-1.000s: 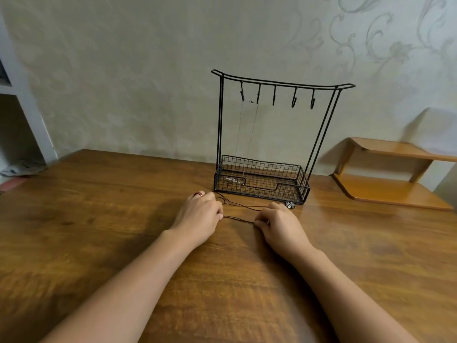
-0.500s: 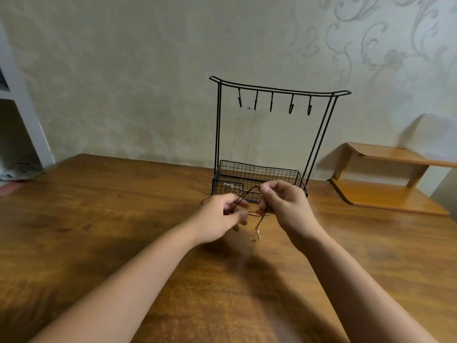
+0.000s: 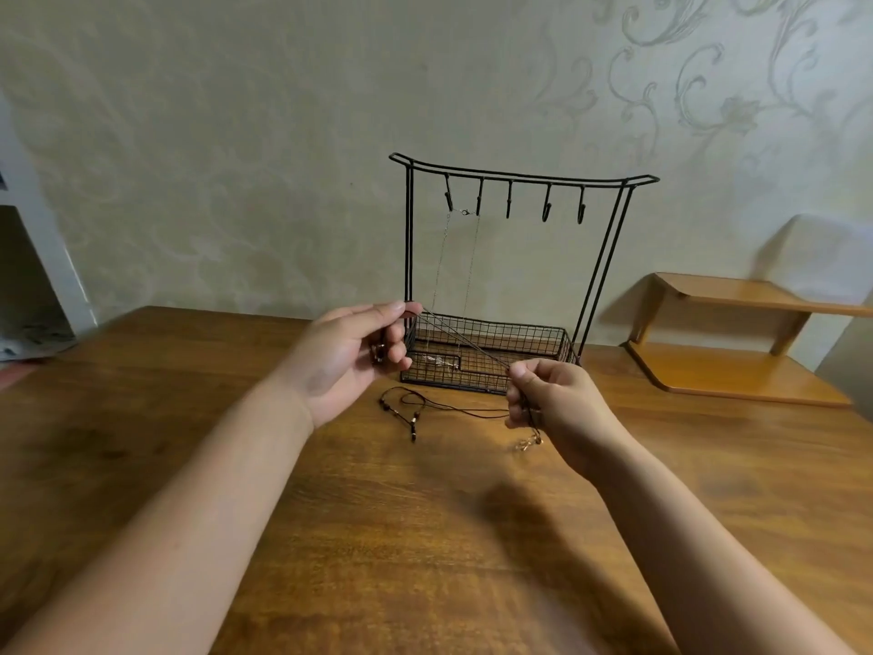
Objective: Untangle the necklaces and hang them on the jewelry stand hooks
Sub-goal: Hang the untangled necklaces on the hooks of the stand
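One stand (image 3: pixel 519 276) with five hooks (image 3: pixel 547 210); one thin chain (image 3: pixel 441 257) hangs on the two leftmost. Left hand (image 3: pixel 352 356) and right hand (image 3: pixel 555 399) pinch a dark cord (image 3: pixel 465 340) taut above the worktop (image 3: pixel 330 536); its beaded ends (image 3: pixel 406 413) lie near the basket's near edge.

You see: wooden table (image 3: pixel 141 465); small wooden shelf (image 3: pixel 737 352) at 3 o'clock; patterned wallpaper (image 3: pixel 236 134) at 12; white shelving (image 3: pixel 56 276) at 9.
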